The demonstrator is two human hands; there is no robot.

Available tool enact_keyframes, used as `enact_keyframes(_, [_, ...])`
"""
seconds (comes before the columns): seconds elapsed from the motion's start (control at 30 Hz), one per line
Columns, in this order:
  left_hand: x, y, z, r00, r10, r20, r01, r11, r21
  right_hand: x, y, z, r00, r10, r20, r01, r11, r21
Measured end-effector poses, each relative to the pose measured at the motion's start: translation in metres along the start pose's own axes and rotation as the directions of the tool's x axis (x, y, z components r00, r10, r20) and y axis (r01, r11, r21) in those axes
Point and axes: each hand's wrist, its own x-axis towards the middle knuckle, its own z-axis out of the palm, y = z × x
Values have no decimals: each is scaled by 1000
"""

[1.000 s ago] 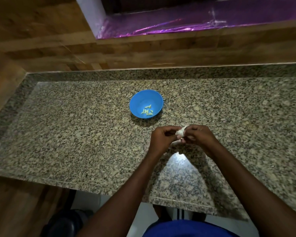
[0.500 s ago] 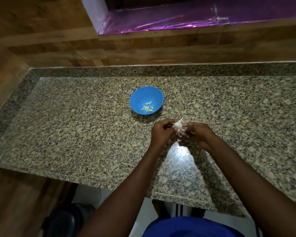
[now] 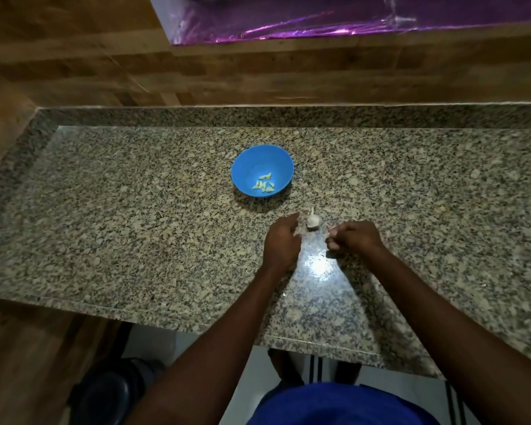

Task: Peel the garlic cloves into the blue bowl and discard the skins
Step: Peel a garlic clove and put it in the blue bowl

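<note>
Just below the blue bowl (image 3: 262, 170), a garlic bulb (image 3: 312, 221) stands between both hands: left hand (image 3: 282, 240) relaxed beside it, right hand (image 3: 354, 237) curled, contents unclear.

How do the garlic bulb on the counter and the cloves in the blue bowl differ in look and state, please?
The garlic bulb is white, with its papery skin on; the peeled cloves look yellowish-green and bare. The bulb is one rounded piece with a stalk pointing up; the cloves are several small slivers lying flat. The bulb sits on the granite counter between the hands; the cloves lie inside the blue bowl. Neither is being held.
</note>
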Motion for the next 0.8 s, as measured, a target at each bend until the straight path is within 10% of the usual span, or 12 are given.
enact_keyframes(0.27, [-23,-21,7,989,127,72,-141,960,243,16,3,6,983,-182,25,162,795,-584])
enact_keyframes(0.8, [-29,-28,8,981,136,139,-168,951,258,28,-31,34,982,14,-187,-140,719,-681])
